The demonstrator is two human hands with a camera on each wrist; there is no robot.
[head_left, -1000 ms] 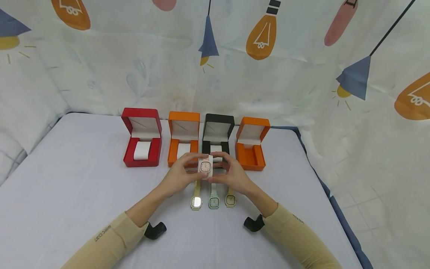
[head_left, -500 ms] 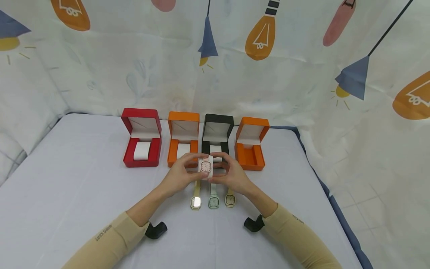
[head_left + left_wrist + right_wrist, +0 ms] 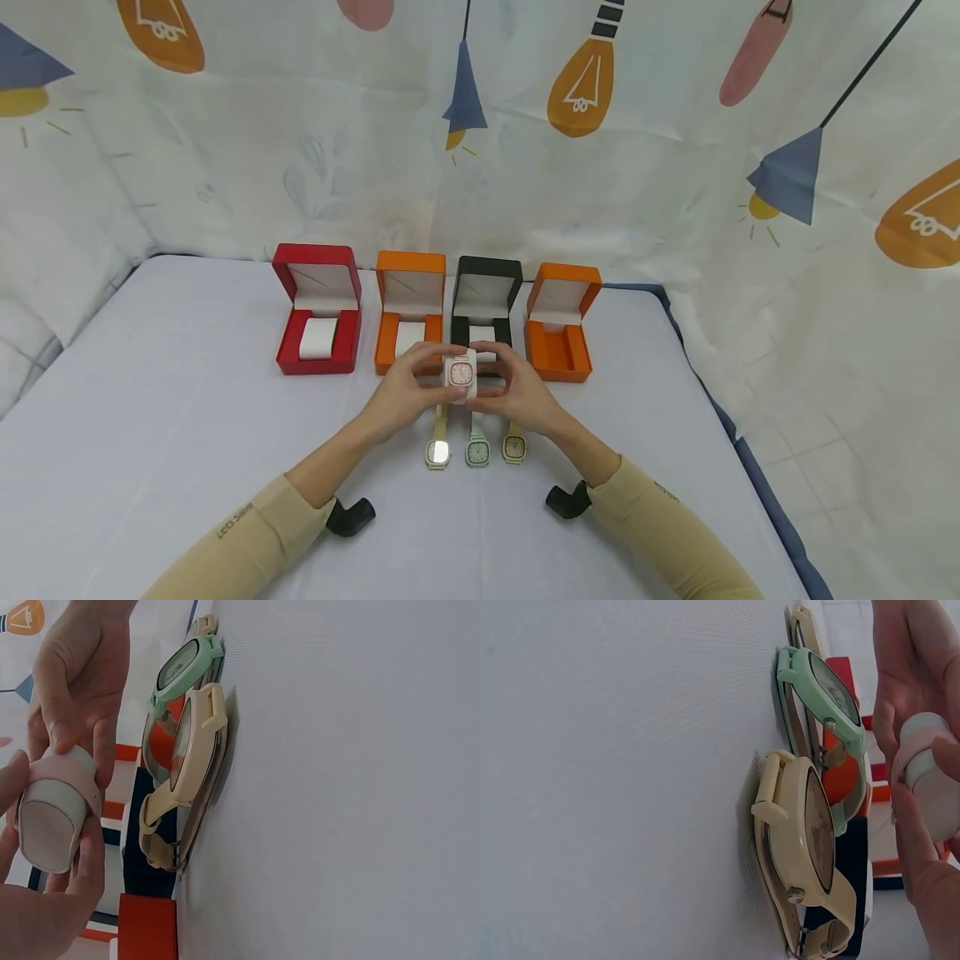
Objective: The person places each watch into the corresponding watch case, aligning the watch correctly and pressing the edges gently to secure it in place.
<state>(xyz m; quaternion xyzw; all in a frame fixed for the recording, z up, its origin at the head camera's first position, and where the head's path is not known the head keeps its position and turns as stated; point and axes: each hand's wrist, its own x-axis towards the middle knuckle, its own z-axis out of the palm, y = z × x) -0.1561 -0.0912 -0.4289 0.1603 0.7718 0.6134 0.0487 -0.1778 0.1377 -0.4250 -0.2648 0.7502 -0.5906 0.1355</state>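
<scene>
In the head view, a pink watch [image 3: 461, 373] wrapped around a white cushion [image 3: 56, 796] is held up between both hands, its square face toward the head camera. My left hand [image 3: 402, 387] grips it from the left, thumb at the lower edge of the watch face and fingers at the top. From the other side my right hand [image 3: 525, 392] pinches the cushion at its top and bottom. Below the hands lie a yellowish watch [image 3: 437, 452] with glare on its dial, a mint green watch [image 3: 477, 452] and a cream watch [image 3: 514, 448].
Open watch boxes line the back: a red box [image 3: 317, 367] and an orange box [image 3: 384, 342] with white cushions, a black box [image 3: 459, 329] partly behind the hands, and an orange box [image 3: 561, 350] without a cushion. A white cloth covers the table [image 3: 187, 400]; a patterned curtain [image 3: 337, 108] hangs behind.
</scene>
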